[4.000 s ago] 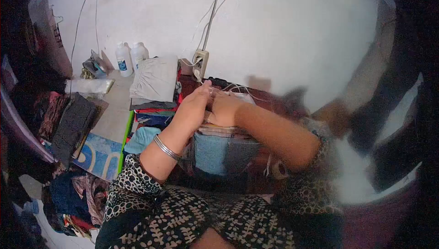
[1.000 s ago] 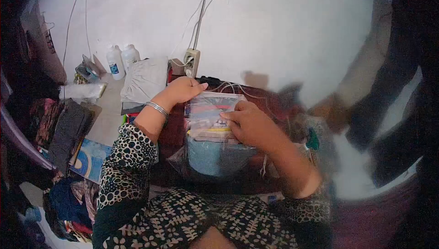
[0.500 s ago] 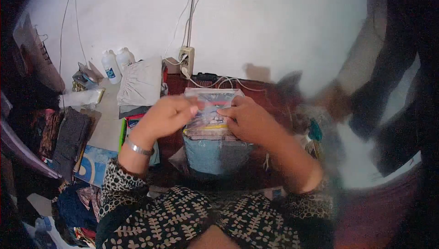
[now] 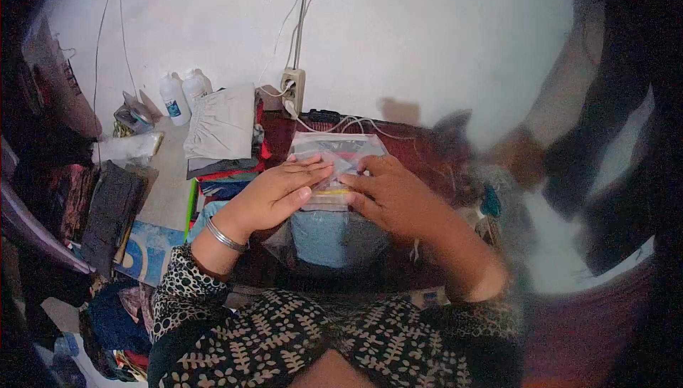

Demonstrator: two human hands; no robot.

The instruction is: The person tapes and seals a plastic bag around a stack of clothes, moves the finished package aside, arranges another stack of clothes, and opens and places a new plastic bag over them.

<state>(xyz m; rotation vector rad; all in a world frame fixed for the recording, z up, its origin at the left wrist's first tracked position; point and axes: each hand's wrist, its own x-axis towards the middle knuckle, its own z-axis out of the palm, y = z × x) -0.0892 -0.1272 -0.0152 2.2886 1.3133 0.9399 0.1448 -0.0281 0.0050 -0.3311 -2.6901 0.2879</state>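
In front of me is a clear plastic bag (image 4: 338,140) packed with folded clothes; a light blue folded cloth (image 4: 316,237) and a dark grey one show through its near side. My left hand (image 4: 277,192), with a silver bracelet at the wrist, lies with fingers stretched flat on the left part of the bag's top. On the right part rests my right hand (image 4: 398,196), its fingers apart and slightly bent against the plastic. Neither hand is closed around anything. The fingers cover part of the bag's top.
Left of the bag is a pile of folded clothes with a pale grey garment (image 4: 222,123) on top. Two white bottles (image 4: 174,100) stand by the wall. A power socket (image 4: 292,89) with white cables hangs behind. A dark folded cloth (image 4: 110,210) lies farther left.
My left hand has come down from a raised, curled pose and flattened onto the bag's top. The right hand has shifted slightly right, still on the plastic.
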